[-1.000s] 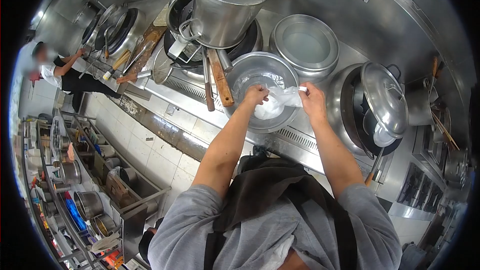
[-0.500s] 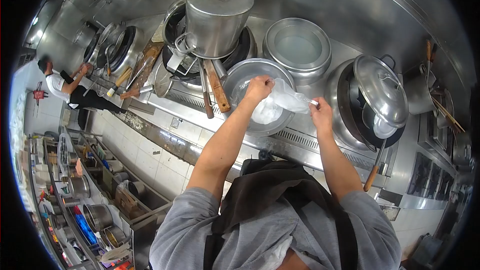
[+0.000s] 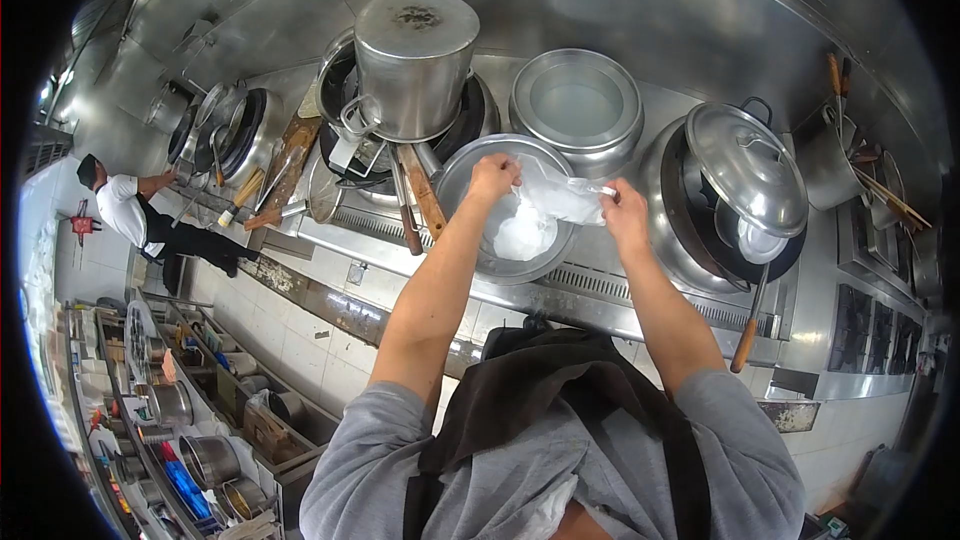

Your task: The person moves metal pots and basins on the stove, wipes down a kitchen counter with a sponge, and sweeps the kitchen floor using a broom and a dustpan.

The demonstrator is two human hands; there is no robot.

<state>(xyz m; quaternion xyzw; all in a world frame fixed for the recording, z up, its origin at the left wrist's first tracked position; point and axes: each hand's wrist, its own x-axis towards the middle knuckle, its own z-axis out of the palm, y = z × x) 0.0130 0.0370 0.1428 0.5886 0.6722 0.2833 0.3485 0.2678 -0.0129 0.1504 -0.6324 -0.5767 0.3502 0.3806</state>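
Left grip (image 3: pixel 494 176) and right grip (image 3: pixel 622 210) pinched closed on opposite ends of plastic bag (image 3: pixel 572 202), likely light, limp, slippery, best held by edges, basin (image 3: pixel 458 170) below both.

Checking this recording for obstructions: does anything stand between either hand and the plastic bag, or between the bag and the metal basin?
Nothing visible does. The left hand and right hand hold the plastic bag, mostly over the open metal basin, where white material lies.
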